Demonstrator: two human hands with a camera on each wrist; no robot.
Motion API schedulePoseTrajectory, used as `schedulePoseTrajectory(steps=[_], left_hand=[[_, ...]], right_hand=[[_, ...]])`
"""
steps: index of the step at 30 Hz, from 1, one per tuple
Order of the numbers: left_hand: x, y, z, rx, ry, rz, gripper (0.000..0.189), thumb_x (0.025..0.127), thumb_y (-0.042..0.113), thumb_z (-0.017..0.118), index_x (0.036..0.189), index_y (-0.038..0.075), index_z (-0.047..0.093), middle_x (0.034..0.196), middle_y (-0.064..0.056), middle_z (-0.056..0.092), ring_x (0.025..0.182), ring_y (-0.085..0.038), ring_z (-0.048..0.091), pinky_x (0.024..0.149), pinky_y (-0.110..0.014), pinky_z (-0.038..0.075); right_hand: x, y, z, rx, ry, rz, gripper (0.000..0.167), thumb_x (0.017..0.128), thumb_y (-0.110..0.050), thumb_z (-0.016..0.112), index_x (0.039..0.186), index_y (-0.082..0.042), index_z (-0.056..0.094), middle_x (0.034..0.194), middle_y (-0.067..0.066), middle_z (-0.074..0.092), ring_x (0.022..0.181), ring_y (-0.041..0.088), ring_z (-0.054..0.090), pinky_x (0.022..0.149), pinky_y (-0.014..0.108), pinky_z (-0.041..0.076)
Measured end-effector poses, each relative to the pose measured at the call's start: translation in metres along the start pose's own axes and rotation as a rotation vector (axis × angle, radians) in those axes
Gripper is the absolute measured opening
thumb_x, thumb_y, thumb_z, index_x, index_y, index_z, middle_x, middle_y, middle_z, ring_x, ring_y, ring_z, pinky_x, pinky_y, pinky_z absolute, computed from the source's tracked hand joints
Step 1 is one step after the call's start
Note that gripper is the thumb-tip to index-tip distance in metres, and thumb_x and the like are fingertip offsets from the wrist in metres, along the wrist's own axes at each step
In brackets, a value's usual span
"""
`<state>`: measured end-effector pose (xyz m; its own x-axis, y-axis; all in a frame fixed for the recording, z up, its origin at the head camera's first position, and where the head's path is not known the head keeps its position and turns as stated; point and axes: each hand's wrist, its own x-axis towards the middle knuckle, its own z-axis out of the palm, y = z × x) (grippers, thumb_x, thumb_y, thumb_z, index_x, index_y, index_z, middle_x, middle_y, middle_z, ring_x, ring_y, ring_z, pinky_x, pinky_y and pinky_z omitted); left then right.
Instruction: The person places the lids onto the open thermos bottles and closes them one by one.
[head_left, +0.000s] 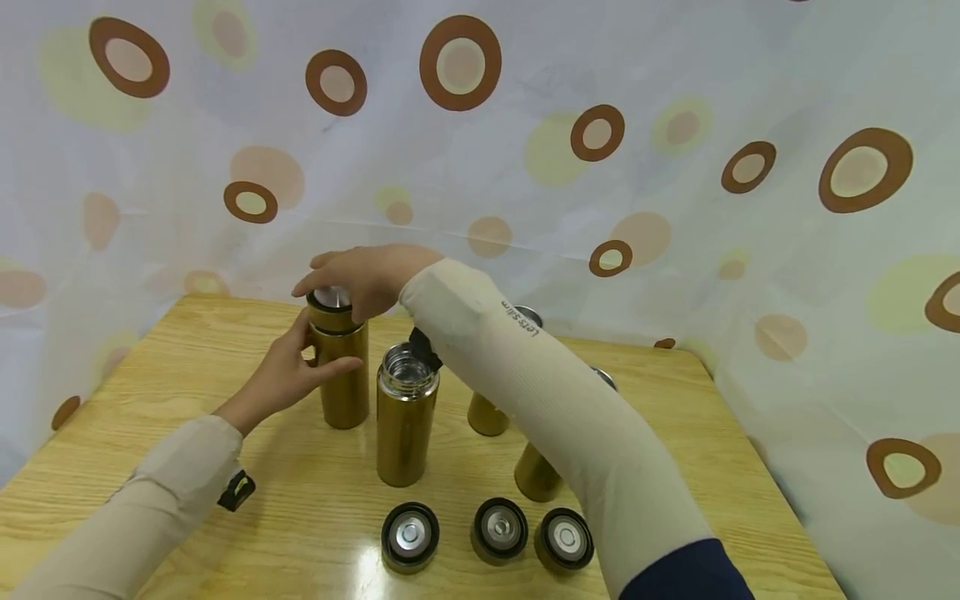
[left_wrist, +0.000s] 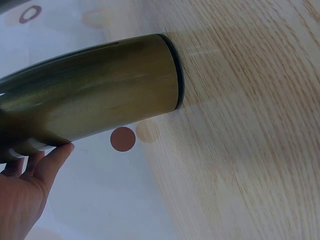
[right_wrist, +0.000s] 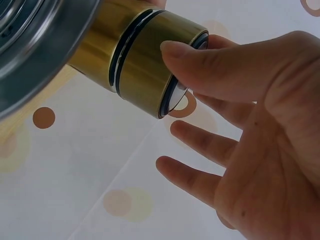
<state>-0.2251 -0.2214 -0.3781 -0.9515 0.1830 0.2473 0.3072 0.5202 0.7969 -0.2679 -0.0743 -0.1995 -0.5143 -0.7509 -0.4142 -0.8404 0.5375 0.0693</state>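
Note:
A gold thermos bottle (head_left: pixel 345 396) stands upright on the table at the left, a gold lid (right_wrist: pixel 147 60) seated on its neck. My left hand (head_left: pixel 281 375) grips the upper body, thumb across the front; in the left wrist view its fingertips touch the bottle's side. Over the top reaches my right hand (head_left: pixel 378 275). In the right wrist view its thumb presses the lid's rim, with the index finger partly hidden behind, and the other fingers spread away from the lid. Just to the right, below my right wrist, stands an uncapped gold thermos (head_left: pixel 405 433).
Behind my right forearm are two more gold thermoses, one farther back (head_left: pixel 487 417) and one nearer (head_left: pixel 537 475), both partly hidden. Three loose lids, left (head_left: pixel 410 536), middle (head_left: pixel 499 529) and right (head_left: pixel 565 540), lie underside up near the front. A patterned sheet (head_left: pixel 420 150) hangs behind the wooden table (head_left: pixel 300 517).

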Motion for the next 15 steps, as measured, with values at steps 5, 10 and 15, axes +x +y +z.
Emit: schedulePoseTrajectory(steps=[5, 10, 15], left_hand=[[-0.0012, 0.0001, -0.0012, -0.002, -0.005, -0.008, 0.079, 0.091, 0.030, 0.068, 0.149, 0.010, 0.018, 0.136, -0.019, 0.046, 0.121, -0.037, 0.047, 0.090, -0.052, 0.046], [-0.0006, -0.0011, 0.0000, -0.010, 0.000, 0.013, 0.077, 0.090, 0.029, 0.069, 0.148, 0.012, 0.020, 0.135, -0.018, 0.047, 0.121, -0.037, 0.048, 0.092, -0.053, 0.046], [0.0008, -0.0008, 0.0014, -0.005, 0.002, 0.026, 0.073, 0.090, 0.028, 0.069, 0.145, 0.014, 0.024, 0.132, -0.015, 0.049, 0.113, -0.031, 0.051, 0.084, -0.045, 0.046]], right_hand=[[0.0010, -0.0005, -0.0001, -0.007, 0.004, -0.013, 0.072, 0.092, 0.003, 0.053, 0.149, -0.036, 0.032, 0.157, -0.007, 0.025, 0.137, 0.010, 0.033, 0.103, 0.024, 0.038], [0.0032, -0.0004, 0.0031, -0.017, 0.044, -0.021, 0.071, 0.091, 0.005, 0.054, 0.148, -0.031, 0.036, 0.147, -0.006, 0.042, 0.129, 0.009, 0.042, 0.102, 0.022, 0.039], [0.0026, -0.0015, 0.0042, -0.026, 0.085, 0.012, 0.062, 0.092, -0.007, 0.060, 0.147, -0.027, 0.039, 0.146, -0.005, 0.044, 0.128, 0.011, 0.044, 0.101, 0.024, 0.040]])
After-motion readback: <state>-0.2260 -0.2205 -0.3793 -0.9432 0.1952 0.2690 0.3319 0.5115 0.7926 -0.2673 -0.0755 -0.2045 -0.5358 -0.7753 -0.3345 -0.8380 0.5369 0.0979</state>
